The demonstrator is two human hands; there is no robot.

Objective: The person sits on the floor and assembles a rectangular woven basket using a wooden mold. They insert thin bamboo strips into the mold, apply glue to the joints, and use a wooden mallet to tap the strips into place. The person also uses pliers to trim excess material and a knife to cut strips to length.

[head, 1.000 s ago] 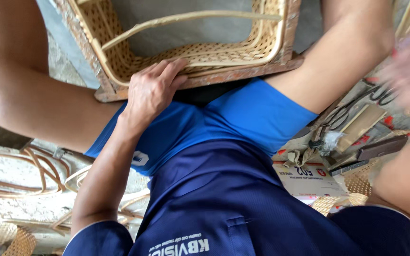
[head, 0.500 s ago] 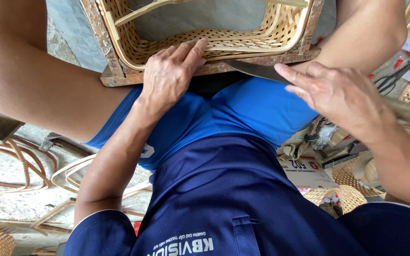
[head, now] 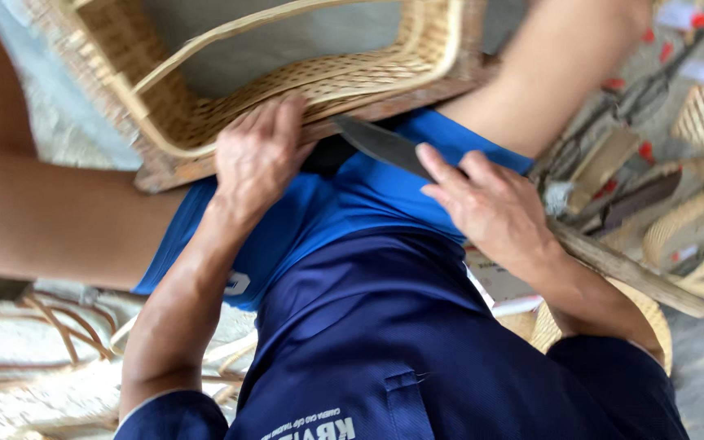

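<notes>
navy shirt (blue shorts)

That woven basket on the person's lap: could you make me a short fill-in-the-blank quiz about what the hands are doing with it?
1. The left hand rests on the rim of the woven ____.
2. The right hand holds a long ____ with a wooden handle.
3. The blade points toward the basket, which lies on the person's ____.

Missing words: basket; knife; lap
</notes>
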